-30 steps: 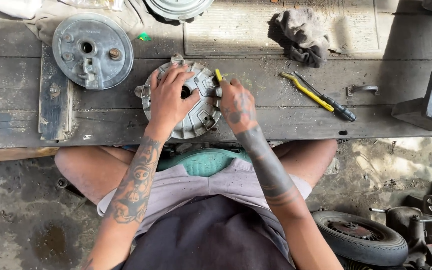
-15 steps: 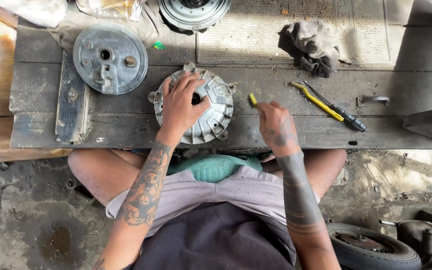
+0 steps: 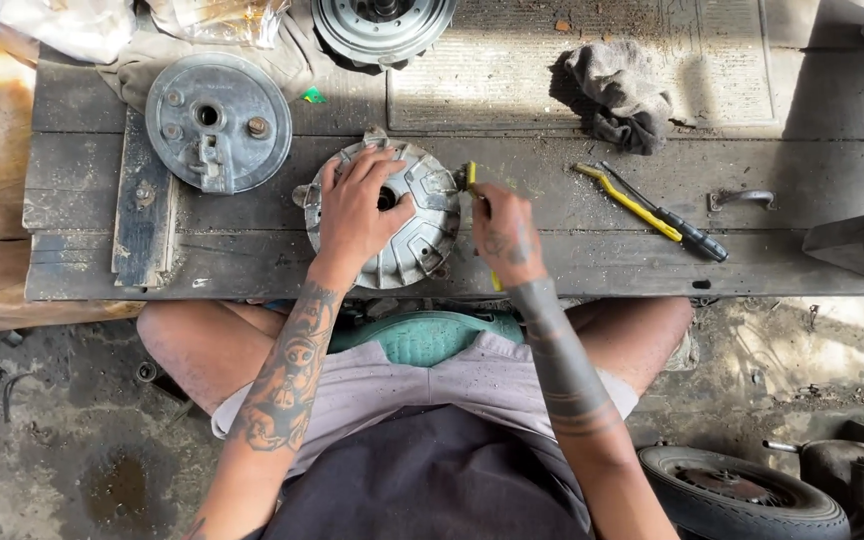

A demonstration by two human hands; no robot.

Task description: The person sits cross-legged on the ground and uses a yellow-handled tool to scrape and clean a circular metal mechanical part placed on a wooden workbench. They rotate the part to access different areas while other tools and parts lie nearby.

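Round grey metal housing (image 3: 392, 215) lies flat near the front edge of the wooden surface (image 3: 552, 95), just ahead of the seated person's knees. Left hand (image 3: 357, 210) spread over its top, fingers splayed, palm pressing down: grasping by pressure, not curled round. Right hand (image 3: 505, 238) just beside the housing's right rim, clenched on a yellow-handled tool (image 3: 472, 178) whose tip meets the rim; working end too small to make out. To do this well, I judge: keep the left palm firmly down so the housing cannot spin or skid, work the tool away from the holding fingers, short controlled strokes. Further out: second round plate (image 3: 218, 122) to the left, grey rag (image 3: 624, 92) and yellow brush with a dark tool (image 3: 652, 212) to the right.
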